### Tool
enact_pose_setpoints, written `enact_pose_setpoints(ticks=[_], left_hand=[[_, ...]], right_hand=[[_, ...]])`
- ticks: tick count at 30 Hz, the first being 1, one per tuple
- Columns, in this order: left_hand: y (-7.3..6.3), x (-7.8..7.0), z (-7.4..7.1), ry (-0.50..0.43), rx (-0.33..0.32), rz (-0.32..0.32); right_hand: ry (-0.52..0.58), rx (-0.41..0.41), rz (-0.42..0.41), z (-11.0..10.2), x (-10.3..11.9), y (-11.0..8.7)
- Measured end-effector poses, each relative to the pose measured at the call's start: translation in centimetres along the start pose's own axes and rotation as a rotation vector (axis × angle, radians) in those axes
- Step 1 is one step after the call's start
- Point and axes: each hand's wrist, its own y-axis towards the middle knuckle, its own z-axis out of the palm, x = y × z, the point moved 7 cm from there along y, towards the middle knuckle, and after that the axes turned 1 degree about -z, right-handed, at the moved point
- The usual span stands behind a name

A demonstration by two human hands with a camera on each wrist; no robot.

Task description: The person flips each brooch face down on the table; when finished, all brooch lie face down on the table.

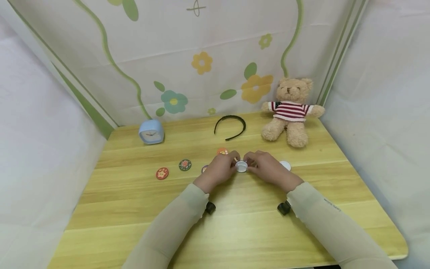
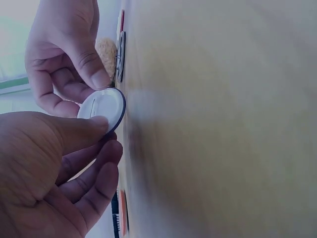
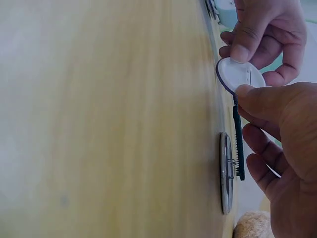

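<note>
Between both hands is a round pin badge [image 1: 241, 166], its white back and pin facing up toward the head camera. My left hand [image 1: 220, 169] pinches one edge of it, thumb on the white back [image 2: 103, 101]. On the opposite edge, the thumb and fingers of my right hand [image 1: 268, 168] pinch it too. The badge's dark rim shows in both wrist views, close over the table. Beside the right hand lies another badge [image 1: 285, 165], white back up, with its pin showing in the right wrist view [image 3: 227, 173]. An orange badge [image 1: 222, 151] lies just behind the left hand.
To the left lie a red badge [image 1: 162, 173], a dark green badge [image 1: 185, 164] and one badge [image 1: 204, 169] partly hidden by the left hand. A blue clock [image 1: 152, 132], a black headband [image 1: 244, 127] and a teddy bear [image 1: 289, 112] stand or lie along the table's back.
</note>
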Motion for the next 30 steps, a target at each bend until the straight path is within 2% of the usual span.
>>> enact_pose_setpoints(ticks=[6,16,21,23,27,30], left_hand=[[0.1,-0.3,0.3,0.035,0.045,0.008],[0.5,-1.1,0.7,0.131,0.089,0.063],[0.5,-1.3,0.9,0.178,0.109,0.102],[0.5,-1.2,0.7,0.161,0.117,0.122],[0.7,0.2,-0.5,0.083,0.117,0.097],[1.2,2.3,-2.1,0.020,0.086,0.014]], right_hand=[[0.039,0.030,0.024,0.2,-0.3,0.0],[-0.017,0.060,-0.082,0.4,-0.2,0.1],[-0.062,0.089,-0.095,0.5,0.0,0.0],[-0.072,0.093,-0.097,0.6,0.0,0.0],[-0.071,0.102,-0.096,0.6,0.0,0.3],[-0.062,0.115,-0.078,0.5,0.0,0.4]])
